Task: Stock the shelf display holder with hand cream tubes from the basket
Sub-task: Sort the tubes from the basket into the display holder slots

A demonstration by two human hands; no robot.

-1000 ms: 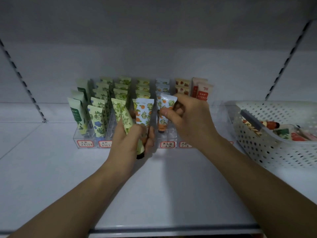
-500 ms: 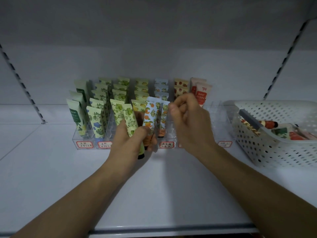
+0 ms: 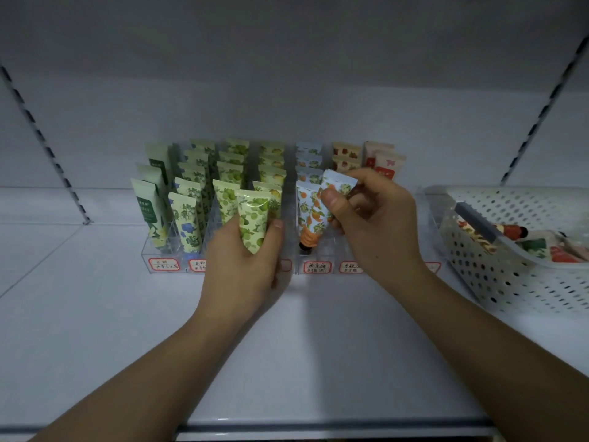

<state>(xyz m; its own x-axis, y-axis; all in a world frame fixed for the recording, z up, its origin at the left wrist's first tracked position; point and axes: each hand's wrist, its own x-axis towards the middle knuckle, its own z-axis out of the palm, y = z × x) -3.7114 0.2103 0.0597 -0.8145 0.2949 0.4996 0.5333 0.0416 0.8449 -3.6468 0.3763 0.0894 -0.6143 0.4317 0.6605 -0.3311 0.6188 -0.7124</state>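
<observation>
**A:** Where both forearms reach in from the bottom of the view, what do the hands hold?

**B:** The left hand (image 3: 245, 266) grips a green-patterned tube (image 3: 255, 218), fingers and thumb curled round its lower half, crimped end up; it sits just in front of the clear display holder (image 3: 223, 266), near the middle columns; the right hand (image 3: 373, 224) pinches an orange-and-white tube (image 3: 334, 193) between thumb and curled fingers, tilted, above the holder's right-of-centre column.

**A:** And the holder itself?

**B:** It stands on a white shelf (image 3: 95, 314) against the back wall; its columns are filled with upright tubes, caps down; dark green and white at the far left, then blue-flowered, green-fruited and yellow-fruited; one orange-printed tube (image 3: 307, 215) stands at the front of the column under the right hand, its dark cap visible; red-printed tubes (image 3: 345, 156) stand at the back right; small red-bordered labels (image 3: 317, 267) run along the front edge, their handwriting too small to read.

**A:** Where is the basket?

**B:** A white perforated basket (image 3: 516, 275) sits on the shelf at the right, just beside the holder; several tubes (image 3: 541, 247) lie flat inside it, red and green print showing; a grey handle (image 3: 476, 224) crosses its near rim.
</observation>
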